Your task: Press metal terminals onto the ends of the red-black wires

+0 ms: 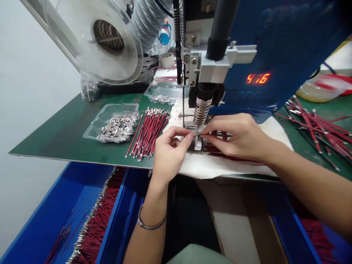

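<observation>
My left hand (173,146) is closed in a pinch at the left side of a small metal fixture (198,144); what its fingertips hold is too small to make out. From the right, my right hand (236,135) pinches a thin dark wire at the same fixture, its fingertips close to the left ones. Directly above the fingers stands the machine's head, with a coil spring (202,112) around its lower end. Red and black wires (233,157) lie under my right hand on a white cloth (203,168).
Left of the cloth lie a bundle of red wires with metal ends (150,132) and a clear tray (90,126) of metal pieces. Loose wires (319,124) spread at right. The blue machine housing (291,47) shows 416. Below the table edge, a blue bin (82,183) holds many wires.
</observation>
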A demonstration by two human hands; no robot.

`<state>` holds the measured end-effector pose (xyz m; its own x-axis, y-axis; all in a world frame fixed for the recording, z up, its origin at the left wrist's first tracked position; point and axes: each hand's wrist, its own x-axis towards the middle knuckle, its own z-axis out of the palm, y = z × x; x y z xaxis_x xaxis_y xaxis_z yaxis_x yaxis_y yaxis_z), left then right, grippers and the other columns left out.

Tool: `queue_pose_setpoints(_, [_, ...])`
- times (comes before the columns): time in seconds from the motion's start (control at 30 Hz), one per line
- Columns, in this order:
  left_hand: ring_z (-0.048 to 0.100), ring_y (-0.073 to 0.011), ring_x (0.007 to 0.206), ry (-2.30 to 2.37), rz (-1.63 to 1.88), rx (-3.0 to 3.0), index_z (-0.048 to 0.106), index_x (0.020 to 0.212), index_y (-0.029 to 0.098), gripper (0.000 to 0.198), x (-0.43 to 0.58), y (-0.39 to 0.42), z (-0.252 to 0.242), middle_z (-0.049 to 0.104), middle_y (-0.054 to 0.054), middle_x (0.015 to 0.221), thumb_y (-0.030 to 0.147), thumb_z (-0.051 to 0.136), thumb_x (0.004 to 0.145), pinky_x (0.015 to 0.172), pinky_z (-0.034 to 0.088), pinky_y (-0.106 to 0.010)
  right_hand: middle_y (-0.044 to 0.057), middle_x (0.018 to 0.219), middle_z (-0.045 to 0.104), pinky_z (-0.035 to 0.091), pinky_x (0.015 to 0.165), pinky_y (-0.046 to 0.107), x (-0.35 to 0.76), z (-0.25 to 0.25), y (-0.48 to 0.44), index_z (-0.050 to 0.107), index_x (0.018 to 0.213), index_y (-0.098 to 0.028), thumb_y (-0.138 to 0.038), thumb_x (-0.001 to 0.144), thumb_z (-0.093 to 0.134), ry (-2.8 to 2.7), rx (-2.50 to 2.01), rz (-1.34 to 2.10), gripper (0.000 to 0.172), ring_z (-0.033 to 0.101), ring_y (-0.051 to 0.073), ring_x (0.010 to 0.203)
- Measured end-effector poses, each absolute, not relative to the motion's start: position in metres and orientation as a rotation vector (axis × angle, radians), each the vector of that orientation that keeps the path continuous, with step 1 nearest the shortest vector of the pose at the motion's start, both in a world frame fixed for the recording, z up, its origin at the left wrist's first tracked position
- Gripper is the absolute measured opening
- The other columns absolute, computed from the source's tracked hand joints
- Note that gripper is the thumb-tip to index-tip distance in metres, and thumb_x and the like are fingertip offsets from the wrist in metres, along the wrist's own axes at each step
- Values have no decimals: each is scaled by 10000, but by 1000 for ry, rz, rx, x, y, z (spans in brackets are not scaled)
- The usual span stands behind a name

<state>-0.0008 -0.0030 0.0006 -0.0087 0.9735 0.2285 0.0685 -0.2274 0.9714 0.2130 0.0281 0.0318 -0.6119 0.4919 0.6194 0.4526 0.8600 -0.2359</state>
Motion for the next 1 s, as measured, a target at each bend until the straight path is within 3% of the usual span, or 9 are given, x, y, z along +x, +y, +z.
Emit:
queue_pose_setpoints(0.63, [575,-127,631,1191,1352,1424,740,867,195,224,5,-2,4,763,-32,823,392,845,891,536,404,-249,25,894,836,604,647,318,213,31,26,772,938,-248,-143,1004,652,-2316,-677,-76,172,792,195,769])
queue_pose_setpoints(0.8, [514,-108,576,1203,1344,1429,738,855,190,198,6,-3,5,745,-18,795,350,854,866,512,370,-252,38,885,831,590,651,304,213,29,27,776,945,-216,-136,1003,655,-2323,-661,-81,156,785,190,757])
queue_pose_setpoints(1.0, [561,-117,611,1203,1352,1446,734,858,184,156,5,-3,6,752,-24,801,302,835,862,525,397,-240,44,884,828,568,667,304,213,30,26,779,953,-206,-146,1001,657,-2324,-696,-3,145,769,189,748])
